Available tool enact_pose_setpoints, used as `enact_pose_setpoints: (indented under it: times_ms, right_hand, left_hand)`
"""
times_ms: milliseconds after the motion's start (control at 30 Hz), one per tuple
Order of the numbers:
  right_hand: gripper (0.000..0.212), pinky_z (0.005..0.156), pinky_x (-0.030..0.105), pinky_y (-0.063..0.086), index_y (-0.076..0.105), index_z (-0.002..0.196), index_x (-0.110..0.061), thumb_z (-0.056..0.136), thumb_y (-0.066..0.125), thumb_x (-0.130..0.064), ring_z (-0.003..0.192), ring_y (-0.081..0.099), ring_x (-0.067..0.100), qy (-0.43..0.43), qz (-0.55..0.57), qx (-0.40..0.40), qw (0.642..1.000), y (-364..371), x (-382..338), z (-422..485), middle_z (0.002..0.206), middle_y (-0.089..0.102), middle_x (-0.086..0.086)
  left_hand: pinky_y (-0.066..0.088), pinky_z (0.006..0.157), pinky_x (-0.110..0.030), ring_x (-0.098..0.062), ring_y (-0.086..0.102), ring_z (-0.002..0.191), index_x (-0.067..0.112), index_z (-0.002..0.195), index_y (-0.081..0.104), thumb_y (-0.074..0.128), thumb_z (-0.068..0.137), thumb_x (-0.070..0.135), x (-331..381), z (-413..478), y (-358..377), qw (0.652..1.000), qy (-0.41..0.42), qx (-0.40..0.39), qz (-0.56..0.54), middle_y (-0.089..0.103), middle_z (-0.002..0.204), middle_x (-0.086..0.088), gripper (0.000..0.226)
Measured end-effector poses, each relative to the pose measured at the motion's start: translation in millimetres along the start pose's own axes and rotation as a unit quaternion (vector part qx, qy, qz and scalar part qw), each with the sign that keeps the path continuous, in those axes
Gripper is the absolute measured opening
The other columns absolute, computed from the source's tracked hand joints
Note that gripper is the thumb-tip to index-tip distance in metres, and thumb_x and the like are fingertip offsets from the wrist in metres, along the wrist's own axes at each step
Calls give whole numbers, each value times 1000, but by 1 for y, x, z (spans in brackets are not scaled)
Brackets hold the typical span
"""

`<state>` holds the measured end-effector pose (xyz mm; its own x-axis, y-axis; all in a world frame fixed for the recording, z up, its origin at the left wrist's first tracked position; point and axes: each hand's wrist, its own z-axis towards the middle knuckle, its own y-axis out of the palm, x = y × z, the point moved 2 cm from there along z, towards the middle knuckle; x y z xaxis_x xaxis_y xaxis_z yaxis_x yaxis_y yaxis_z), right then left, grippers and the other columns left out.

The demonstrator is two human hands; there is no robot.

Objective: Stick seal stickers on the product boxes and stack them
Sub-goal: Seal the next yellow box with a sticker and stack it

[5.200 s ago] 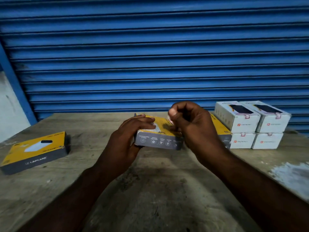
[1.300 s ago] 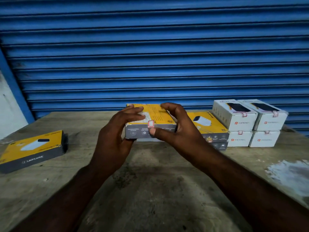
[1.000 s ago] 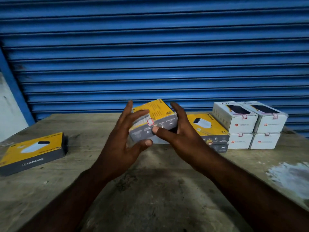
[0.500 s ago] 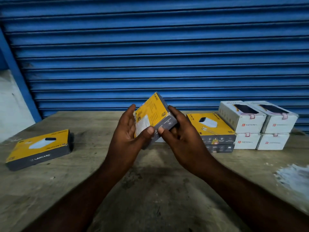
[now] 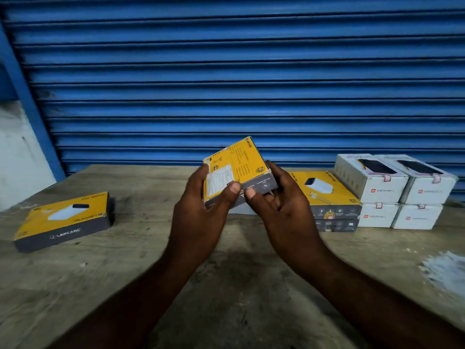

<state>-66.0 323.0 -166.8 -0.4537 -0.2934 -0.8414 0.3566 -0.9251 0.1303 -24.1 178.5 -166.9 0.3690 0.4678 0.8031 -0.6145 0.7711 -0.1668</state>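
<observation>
A yellow and grey product box (image 5: 237, 170) is held tilted above the table's middle, its printed back face toward me. My left hand (image 5: 201, 217) grips its left end, thumb on the grey side. My right hand (image 5: 281, 210) holds its right end, thumb pressing the same grey side. To the right, two yellow boxes (image 5: 327, 197) lie stacked, a small seal sticker on the upper one's front edge. Another yellow box (image 5: 63, 220) lies alone at the far left.
Several white boxes (image 5: 395, 190) with pink seals stand stacked two high at the back right. A blue roller shutter (image 5: 226, 71) closes off the far side of the wooden table (image 5: 226, 285). A white patch (image 5: 445, 273) marks the table's right edge.
The box went from lying flat with its sealed grey side toward me to lifted and turned over, back face up. Both hands kept hold and shifted their grip.
</observation>
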Motion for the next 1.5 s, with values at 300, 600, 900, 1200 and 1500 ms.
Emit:
enact_pose_setpoints:
  times_ms: [300,600,900,1200,1500]
  right_hand:
    - [45,90,34,56,59,122,-28,79,69,-34,106,65,8,-71,-279,3,958,-15,-17,12,118,66,-7]
    - [43,80,12,51,55,111,-42,76,78,-47,97,65,-4,-69,-299,32,951,-14,-27,9,109,67,-18]
    - [51,89,23,56,52,116,-38,77,82,-22,103,65,1,-68,-270,1,960,-16,-19,10,116,67,-12]
    - [44,92,29,56,56,117,-36,81,79,-24,107,65,3,-67,-256,6,964,-12,-16,7,118,67,-11]
    - [53,85,21,53,51,114,-35,72,81,-47,103,63,0,-24,-275,51,960,-8,-20,5,113,65,-15]
  left_hand:
    - [45,83,-1,22,58,100,23,139,48,65,82,39,11,-3,-3,997,68,-38,13,56,115,29,61]
    - [55,96,-30,-18,58,128,13,149,41,71,88,4,-1,-2,-2,996,70,-52,3,37,158,-2,69]
    - [48,106,-30,-11,44,140,15,149,41,71,87,30,2,-3,-4,995,91,-33,-22,32,160,3,71]
    - [48,105,-25,-7,49,136,8,146,47,71,81,34,1,0,-5,993,114,-1,-11,41,155,-2,74]
    - [50,106,-37,-18,42,143,6,148,42,62,85,41,-7,0,-3,982,183,-24,28,34,159,-9,75]
